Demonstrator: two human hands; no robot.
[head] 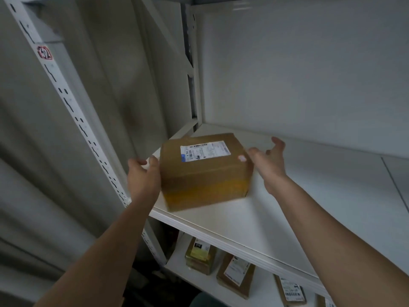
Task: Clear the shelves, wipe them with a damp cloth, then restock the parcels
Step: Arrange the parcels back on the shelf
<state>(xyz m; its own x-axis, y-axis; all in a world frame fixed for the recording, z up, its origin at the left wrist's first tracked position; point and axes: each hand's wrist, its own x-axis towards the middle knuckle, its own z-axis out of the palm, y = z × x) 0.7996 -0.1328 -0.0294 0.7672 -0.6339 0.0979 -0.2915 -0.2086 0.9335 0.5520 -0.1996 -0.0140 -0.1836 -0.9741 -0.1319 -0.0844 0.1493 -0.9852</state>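
A brown cardboard parcel with a white shipping label on top and yellow tape low on its front sits at the left end of a white shelf. My left hand is against the parcel's left side, thumb up by its top edge. My right hand is at the parcel's right side, fingers spread and relaxed; its thumb tip touches the top right corner, while the fingers stand off the box. No cloth is in view.
A white slotted upright with a red-and-white number sticker frames the shelf's left side. The shelf below holds several labelled brown parcels. A white back wall closes the bay, and a grey wall lies to the left.
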